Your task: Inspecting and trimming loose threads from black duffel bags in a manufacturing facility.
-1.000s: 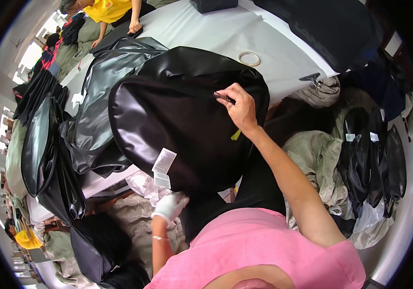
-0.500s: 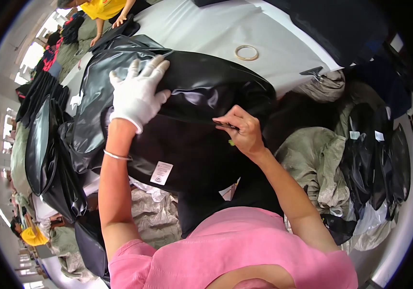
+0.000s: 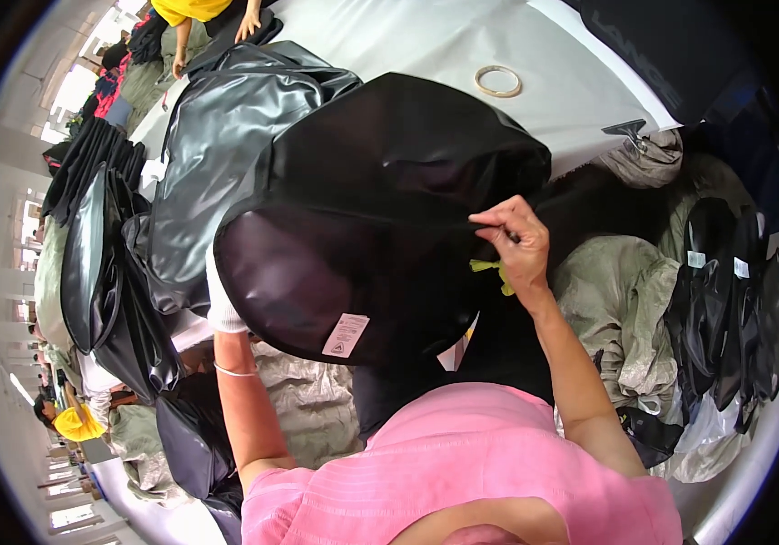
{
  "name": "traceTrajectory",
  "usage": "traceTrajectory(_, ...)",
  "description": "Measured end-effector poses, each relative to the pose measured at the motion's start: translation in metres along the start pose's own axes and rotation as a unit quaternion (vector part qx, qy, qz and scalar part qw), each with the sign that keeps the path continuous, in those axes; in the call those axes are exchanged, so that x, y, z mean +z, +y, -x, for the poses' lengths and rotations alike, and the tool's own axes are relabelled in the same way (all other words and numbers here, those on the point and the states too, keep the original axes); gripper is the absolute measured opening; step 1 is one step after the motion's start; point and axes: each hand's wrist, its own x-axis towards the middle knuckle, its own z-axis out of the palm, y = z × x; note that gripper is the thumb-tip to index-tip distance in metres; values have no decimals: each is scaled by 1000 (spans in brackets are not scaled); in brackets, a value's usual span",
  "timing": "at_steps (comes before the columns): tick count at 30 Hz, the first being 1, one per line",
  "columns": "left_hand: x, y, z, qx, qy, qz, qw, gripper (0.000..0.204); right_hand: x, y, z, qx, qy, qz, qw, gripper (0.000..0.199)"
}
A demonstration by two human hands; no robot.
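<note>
Step in hand: from where I stand, it looks like close handling of the seam of a glossy black coated-fabric piece (image 3: 353,263), the left side backing it and the right side at its edge.
Right hand (image 3: 527,250): bare, thumb and fingers pinched together around a small dark item; I can't make out what it is.
Left hand (image 3: 223,313): white-gloved, mostly hidden behind the piece's left edge; I can't tell its grip.
Black piece: spread across the person's lap and table edge, a white printed label (image 3: 347,335) on its near left part.
Yellow-green strip (image 3: 486,265): just below the right fingers.
Next move calls for: I'd say a smooth, steady edge and room for the pinching fingers.
Clear plastic bag (image 3: 707,427): low on the right, beneath hanging black pieces (image 3: 709,300); its contents aren't readable.
Grey-green cloth (image 3: 607,313): heaped beside the right forearm; nothing inside shows.
Tape roll (image 3: 501,94): on the white-covered table (image 3: 389,36), beyond the piece.
Co-worker's hand (image 3: 248,24): far side, touching dark material.
</note>
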Motion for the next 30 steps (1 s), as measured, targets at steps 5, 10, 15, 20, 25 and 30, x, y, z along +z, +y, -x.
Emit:
traceTrajectory(5, 47, -80, 20, -16, 18, 64, 998, 46, -15, 12, -6, 126, 95, -73, 985, 15)
traceTrajectory(10, 76, -126, 83, -20, 23, 124, 992, 45, -15, 10, -8, 129, 131, -85, 979, 8)
traceTrajectory(15, 85, -148, 106, -10, 20, 174, 985, 44, -14, -1, -6, 131, 111, -83, 982, 18)
traceTrajectory(20, 103, -97, 100, 38, -19, 91, 995, 43, -21, -30, -13, 7, 142, -3, 990, 37)
traceTrajectory(25, 45, 46, 70, 159, -65, -176, 969, 40, -38, -76, -6, 11, 163, 11, 986, 32)
traceTrajectory(30, 210, 119, 56, 249, -72, -447, 856, 38, -37, -116, 10, 17, 123, -173, 977, 28)
